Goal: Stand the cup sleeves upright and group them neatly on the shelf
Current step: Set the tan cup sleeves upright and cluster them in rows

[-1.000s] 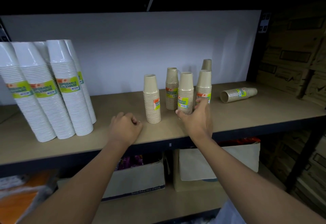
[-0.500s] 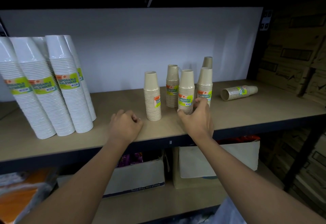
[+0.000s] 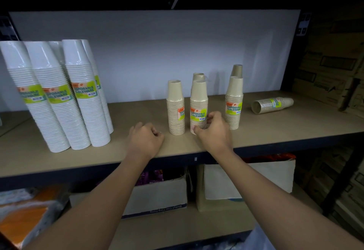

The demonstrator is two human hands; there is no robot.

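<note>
Several tan cup sleeves stand upright mid-shelf. My right hand (image 3: 213, 131) grips the base of one tan sleeve (image 3: 198, 102), which stands close beside the leftmost tan sleeve (image 3: 175, 106). Another sleeve (image 3: 197, 76) stands right behind it. Two more stand to the right, a front one (image 3: 234, 102) and a rear one (image 3: 237, 71). One tan sleeve (image 3: 272, 104) lies on its side further right. My left hand (image 3: 145, 141) rests as a loose fist on the shelf (image 3: 137, 112), holding nothing.
Tall white cup sleeves (image 3: 78, 96) lean together at the shelf's left. Cardboard boxes (image 3: 332, 68) are stacked at the right beyond the dark upright. Below the shelf sit white boxes (image 3: 161, 196) and orange packs (image 3: 25, 216).
My right hand has slid the held tan sleeve leftward, away from the right pair and up next to the leftmost sleeve. My left hand stayed put.
</note>
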